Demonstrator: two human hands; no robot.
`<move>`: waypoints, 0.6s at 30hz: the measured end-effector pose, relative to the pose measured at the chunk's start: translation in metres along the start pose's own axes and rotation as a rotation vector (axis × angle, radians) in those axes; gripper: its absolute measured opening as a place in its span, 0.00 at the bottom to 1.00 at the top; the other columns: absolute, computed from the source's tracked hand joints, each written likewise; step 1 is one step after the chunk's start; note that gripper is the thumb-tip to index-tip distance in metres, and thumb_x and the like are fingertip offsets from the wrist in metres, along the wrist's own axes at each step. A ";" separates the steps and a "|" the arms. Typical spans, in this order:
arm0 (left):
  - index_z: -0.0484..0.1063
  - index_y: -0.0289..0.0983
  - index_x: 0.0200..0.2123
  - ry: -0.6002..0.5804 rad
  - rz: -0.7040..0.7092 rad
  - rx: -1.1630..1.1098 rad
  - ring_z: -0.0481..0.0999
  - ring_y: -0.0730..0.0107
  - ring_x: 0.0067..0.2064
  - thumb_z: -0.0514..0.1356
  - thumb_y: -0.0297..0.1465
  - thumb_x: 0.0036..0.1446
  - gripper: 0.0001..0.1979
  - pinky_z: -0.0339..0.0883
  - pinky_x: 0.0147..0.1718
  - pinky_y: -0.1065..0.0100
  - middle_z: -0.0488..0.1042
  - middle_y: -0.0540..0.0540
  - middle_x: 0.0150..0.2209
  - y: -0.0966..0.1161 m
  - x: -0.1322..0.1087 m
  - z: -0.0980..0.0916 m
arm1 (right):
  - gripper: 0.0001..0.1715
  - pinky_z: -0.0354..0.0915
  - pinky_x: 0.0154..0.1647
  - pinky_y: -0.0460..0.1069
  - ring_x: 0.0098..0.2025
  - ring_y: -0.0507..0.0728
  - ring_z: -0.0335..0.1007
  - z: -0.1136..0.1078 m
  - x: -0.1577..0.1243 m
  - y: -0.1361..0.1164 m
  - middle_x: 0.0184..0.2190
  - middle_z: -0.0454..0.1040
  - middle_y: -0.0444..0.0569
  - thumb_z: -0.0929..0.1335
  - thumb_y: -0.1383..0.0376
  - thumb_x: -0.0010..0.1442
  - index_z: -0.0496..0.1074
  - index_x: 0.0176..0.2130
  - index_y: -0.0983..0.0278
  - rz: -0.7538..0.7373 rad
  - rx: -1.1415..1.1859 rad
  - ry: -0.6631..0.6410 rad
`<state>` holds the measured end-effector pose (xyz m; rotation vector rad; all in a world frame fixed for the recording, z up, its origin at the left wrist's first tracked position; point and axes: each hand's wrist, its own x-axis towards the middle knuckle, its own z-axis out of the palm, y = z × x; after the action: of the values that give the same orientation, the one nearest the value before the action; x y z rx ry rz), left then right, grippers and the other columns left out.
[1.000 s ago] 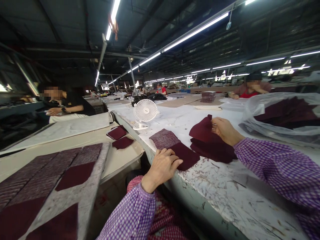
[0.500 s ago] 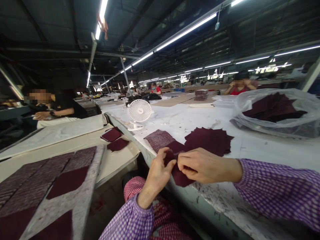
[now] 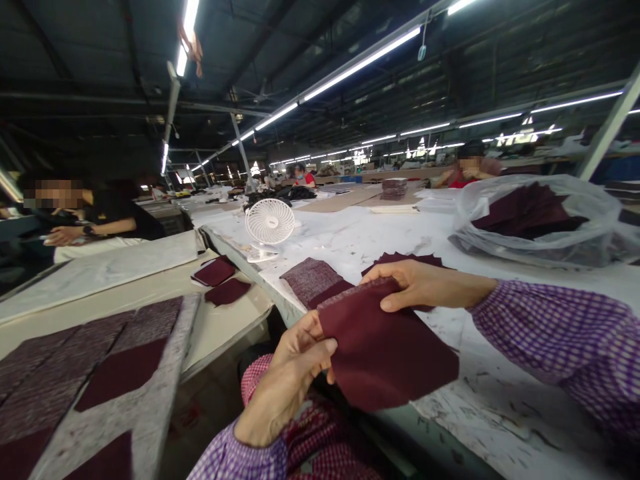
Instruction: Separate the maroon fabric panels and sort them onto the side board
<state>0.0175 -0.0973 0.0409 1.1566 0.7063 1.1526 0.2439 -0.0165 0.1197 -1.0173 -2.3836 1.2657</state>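
A maroon fabric piece is held up above the table edge, its smooth face toward me and a speckled strip along its top edge. My left hand pinches its left side between thumb and fingers. At the top edge, my right hand grips it, thumb in front and fingers behind. Behind it on the white table lies a speckled maroon piece with a smooth end. A fanned pile of maroon pieces sits partly hidden behind my right hand.
A white clip fan stands on the table. At right, a clear plastic bag holds more maroon pieces. Rows of speckled pieces cover a board at left. Two small pieces lie nearby. A co-worker sits at left.
The maroon piece has been lifted off the table edge and turned so its broad smooth face shows. My right hand has moved up to its top edge; my left hand has shifted down and left.
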 end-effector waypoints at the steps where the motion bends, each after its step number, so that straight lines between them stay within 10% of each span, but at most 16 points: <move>1: 0.67 0.37 0.49 -0.034 -0.023 0.015 0.68 0.80 0.24 0.62 0.33 0.52 0.20 0.63 0.23 0.75 0.74 0.46 0.36 0.001 -0.002 -0.003 | 0.26 0.67 0.39 0.50 0.40 0.56 0.71 -0.002 -0.001 0.000 0.42 0.74 0.50 0.68 0.61 0.53 0.66 0.51 0.65 0.019 0.018 -0.025; 8: 0.66 0.37 0.51 0.094 0.178 0.746 0.71 0.65 0.43 0.56 0.40 0.57 0.21 0.66 0.42 0.63 0.73 0.41 0.45 -0.002 0.031 -0.007 | 0.22 0.65 0.40 0.48 0.41 0.56 0.70 0.001 0.007 0.045 0.42 0.74 0.50 0.69 0.62 0.51 0.69 0.46 0.67 -0.033 -0.158 -0.147; 18: 0.76 0.39 0.38 0.066 0.331 1.362 0.70 0.66 0.39 0.55 0.27 0.57 0.10 0.63 0.40 0.65 0.73 0.46 0.34 -0.040 0.083 0.027 | 0.16 0.62 0.33 0.46 0.32 0.53 0.70 -0.012 0.009 0.064 0.32 0.75 0.48 0.66 0.63 0.54 0.71 0.43 0.68 -0.075 -0.499 0.049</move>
<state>0.0797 -0.0270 0.0212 2.4303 1.4764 0.9050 0.2729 0.0210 0.0741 -1.0520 -2.7334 0.6178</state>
